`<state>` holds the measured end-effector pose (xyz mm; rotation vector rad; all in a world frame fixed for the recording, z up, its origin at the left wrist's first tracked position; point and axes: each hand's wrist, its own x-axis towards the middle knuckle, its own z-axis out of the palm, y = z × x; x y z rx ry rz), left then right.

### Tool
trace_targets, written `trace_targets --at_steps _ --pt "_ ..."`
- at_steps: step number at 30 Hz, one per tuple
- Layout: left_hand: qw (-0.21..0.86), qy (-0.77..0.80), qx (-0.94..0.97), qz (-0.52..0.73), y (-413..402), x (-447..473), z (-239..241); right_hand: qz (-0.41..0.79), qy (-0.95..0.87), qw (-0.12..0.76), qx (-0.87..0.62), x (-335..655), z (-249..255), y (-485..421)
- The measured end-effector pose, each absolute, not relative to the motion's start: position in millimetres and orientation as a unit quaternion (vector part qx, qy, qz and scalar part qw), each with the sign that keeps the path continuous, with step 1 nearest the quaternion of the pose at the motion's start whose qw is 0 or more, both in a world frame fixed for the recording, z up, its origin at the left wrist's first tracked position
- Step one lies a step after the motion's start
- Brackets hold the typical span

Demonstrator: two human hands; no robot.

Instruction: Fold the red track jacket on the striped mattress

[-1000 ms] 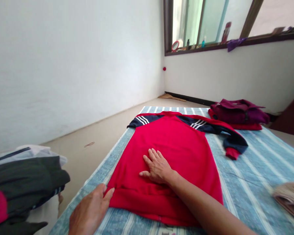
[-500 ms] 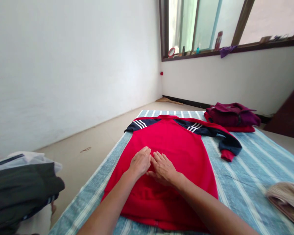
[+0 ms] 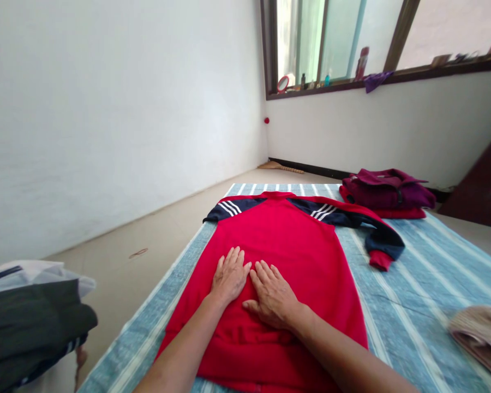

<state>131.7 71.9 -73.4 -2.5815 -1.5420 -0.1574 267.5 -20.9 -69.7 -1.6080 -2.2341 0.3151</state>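
Observation:
A red jacket (image 3: 286,234) with navy, white-striped shoulders lies spread out on a blue striped sheet (image 3: 429,284). Its right-hand sleeve bends outward and ends in a red cuff; most of the left-hand sleeve is out of sight. My left hand (image 3: 231,274) rests flat on the middle of the jacket, fingers stretched forward. Beside it, my right hand (image 3: 272,295) also lies flat on the red cloth, thumb apart from the fingers. The fingertips of the two hands nearly meet. Wrinkles run across the cloth near the hem, behind the wrists.
Folded purple and red clothes (image 3: 388,191) lie at the sheet's far right corner. A beige cloth item (image 3: 480,333) is at the right edge. Dark and white clothes (image 3: 33,311) are piled at left. A window sill (image 3: 343,84) holds bottles and a mirror.
Both hands have shifted slightly toward me and apart, pressing flatter with their fingers more spread. More of the jacket's lower wrinkles show. The view has moved a little.

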Motion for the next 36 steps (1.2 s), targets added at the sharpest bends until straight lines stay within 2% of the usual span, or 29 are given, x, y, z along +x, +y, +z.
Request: trace_targets --at_steps 17,31,36 --pt "0.163 -0.5 -0.845 -0.098 72 134 -73 0.092 -0.796 0.189 -0.567 268 -74 -16" --pt "0.104 -0.536 -0.837 -0.045 71 136 -73 0.098 -0.787 0.196 -0.576 268 -71 -19" --pt "0.103 -0.548 -0.829 -0.044 70 137 -75 0.098 -0.762 0.159 -0.62 293 -59 -17"
